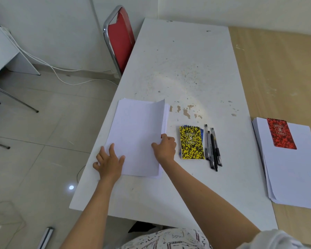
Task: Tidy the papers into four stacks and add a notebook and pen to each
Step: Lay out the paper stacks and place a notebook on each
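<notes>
1. Paper pile [136, 139] sits at the left edge of the white tabletop [187, 60], near corner; the sheets are slightly fanned and not yet squared.
2. Left hand [109, 161] lies flat on the pile's lower left corner, fingers spread, grip pinching nothing; my read: it is pinning the pile so the sheets don't slide off the edge.
3. Right hand [164, 147] is at the pile's right edge, thumb and fingers curled on the edge of the top sheets; that edge is lifted and curls up toward the far corner; looks like peeling off a batch to split into another stack.
4. Yellow notebook [192, 143] is just right of the right hand, on top of a blue notebook [202, 131] of which only an edge shows; how many lie under it I cannot tell.
5. Pens [213, 147] are just beside the notebooks, lying roughly parallel, caps away from the person; probably staged close for quick pickup.
6. Finished-looking stack [291, 169] sits well apart on the right, on the wood-coloured tabletop section [276, 69]; a red notebook [280, 133] lies on its far end; no pen visible on it.
7. Judgement: early in the task; one stack partly kitted, main pile still to divide.
8. Risk: the lifted sheets are floppy; they may drag the ones beneath askew.
</notes>
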